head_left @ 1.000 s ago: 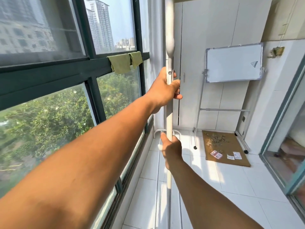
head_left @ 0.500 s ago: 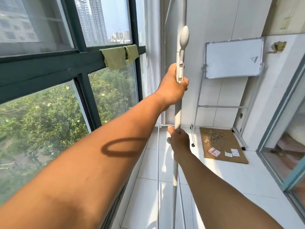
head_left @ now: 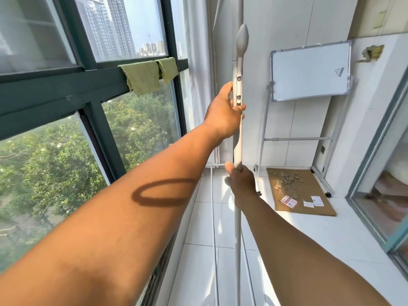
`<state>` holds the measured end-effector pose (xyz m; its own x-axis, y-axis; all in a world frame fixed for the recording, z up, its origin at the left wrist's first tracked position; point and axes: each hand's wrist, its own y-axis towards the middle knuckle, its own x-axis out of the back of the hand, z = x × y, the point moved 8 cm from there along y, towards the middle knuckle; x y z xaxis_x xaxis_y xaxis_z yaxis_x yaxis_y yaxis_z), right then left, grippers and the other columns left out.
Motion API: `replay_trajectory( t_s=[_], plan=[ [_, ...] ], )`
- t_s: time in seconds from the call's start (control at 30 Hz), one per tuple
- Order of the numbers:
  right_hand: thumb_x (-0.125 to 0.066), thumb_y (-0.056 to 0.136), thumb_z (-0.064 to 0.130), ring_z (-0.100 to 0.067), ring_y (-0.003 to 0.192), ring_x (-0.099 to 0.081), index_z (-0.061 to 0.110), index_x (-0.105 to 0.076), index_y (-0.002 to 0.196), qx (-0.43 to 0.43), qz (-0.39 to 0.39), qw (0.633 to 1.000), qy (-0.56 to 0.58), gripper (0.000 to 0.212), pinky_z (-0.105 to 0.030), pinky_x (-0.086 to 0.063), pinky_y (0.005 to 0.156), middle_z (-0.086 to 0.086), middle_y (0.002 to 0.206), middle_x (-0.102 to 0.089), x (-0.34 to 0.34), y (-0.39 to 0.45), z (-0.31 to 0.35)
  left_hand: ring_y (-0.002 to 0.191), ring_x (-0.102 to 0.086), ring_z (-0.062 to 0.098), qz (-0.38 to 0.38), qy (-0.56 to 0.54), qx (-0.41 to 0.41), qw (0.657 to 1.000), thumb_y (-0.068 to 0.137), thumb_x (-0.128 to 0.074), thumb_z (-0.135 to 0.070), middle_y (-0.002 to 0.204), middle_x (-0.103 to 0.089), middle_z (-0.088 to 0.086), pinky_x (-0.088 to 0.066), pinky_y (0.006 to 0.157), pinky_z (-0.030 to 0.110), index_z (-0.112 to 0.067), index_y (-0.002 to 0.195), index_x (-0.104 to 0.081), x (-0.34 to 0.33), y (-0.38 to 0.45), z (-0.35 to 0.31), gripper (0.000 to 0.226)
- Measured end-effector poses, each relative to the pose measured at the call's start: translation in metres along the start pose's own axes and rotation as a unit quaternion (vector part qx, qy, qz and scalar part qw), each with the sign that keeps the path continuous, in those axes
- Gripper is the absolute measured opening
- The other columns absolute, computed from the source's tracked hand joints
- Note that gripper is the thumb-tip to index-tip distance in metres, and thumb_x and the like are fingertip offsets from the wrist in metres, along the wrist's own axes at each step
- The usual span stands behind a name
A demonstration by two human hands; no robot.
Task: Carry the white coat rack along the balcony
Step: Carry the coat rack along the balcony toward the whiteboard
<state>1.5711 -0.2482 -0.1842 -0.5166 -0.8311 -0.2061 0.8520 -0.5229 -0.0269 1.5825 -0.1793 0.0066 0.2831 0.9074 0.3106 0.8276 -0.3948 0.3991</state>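
The white coat rack (head_left: pixel 238 149) is a thin upright pole in the middle of the view, with a rounded hook arm screwed to it near the top. My left hand (head_left: pixel 224 111) grips the pole just below that hook bracket. My right hand (head_left: pixel 241 184) is closed around the pole lower down, about waist height. The pole's bottom runs out of the frame, so its base is hidden. Thin white tubes run along the floor beside the pole.
A dark-framed window wall (head_left: pixel 92 89) runs along the left, with green cloths (head_left: pixel 150 74) draped on its rail. A whiteboard on a stand (head_left: pixel 309 71) and a cardboard sheet with rubble (head_left: pixel 298 191) are at the far end. A sliding door (head_left: pixel 379 173) lines the right.
The rack has shifted right and toward the far end, and the hook arm has turned into view above my left hand. Both hands keep their grip.
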Motion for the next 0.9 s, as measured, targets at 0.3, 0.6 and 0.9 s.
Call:
replay_trajectory(
  t_s=[0.3, 0.6, 0.9],
  plan=[
    [-0.057, 0.085, 0.028, -0.013, 0.057, -0.055, 0.021, -0.057, 0.075, -0.008, 0.022, 1.0, -0.019, 0.012, -0.007, -0.034, 0.032, 0.003, 0.066, -0.05, -0.008, 0.036, 0.0, 0.092, -0.06, 0.019, -0.005, -0.026, 0.017, 0.999, 0.095, -0.041, 0.0, 0.103, -0.056, 0.012, -0.046, 0.057, 0.01, -0.02, 0.144, -0.029, 0.001, 0.032, 0.021, 0.055],
    [-0.059, 0.081, 0.035, -0.01, 0.045, -0.04, 0.022, -0.053, 0.072, -0.042, 0.085, 0.993, -0.074, 0.017, -0.013, -0.03, 0.031, 0.004, 0.057, -0.043, -0.003, 0.027, -0.004, 0.091, -0.06, 0.016, -0.044, 0.055, 0.028, 0.997, 0.095, -0.037, -0.005, 0.091, -0.061, 0.001, -0.051, 0.087, 0.032, -0.015, 0.119, -0.05, -0.001, 0.019, 0.019, 0.029],
    [-0.055, 0.075, 0.023, -0.023, 0.043, -0.034, 0.011, -0.05, 0.076, -0.093, 0.156, 0.979, -0.094, 0.013, -0.029, -0.032, 0.046, -0.017, 0.065, -0.043, 0.003, 0.014, 0.0, 0.073, -0.048, 0.022, -0.106, 0.132, 0.053, 0.984, 0.097, -0.04, -0.016, 0.083, -0.052, 0.003, -0.046, 0.071, 0.035, -0.012, 0.112, -0.046, -0.002, 0.003, 0.011, 0.017]
  ],
)
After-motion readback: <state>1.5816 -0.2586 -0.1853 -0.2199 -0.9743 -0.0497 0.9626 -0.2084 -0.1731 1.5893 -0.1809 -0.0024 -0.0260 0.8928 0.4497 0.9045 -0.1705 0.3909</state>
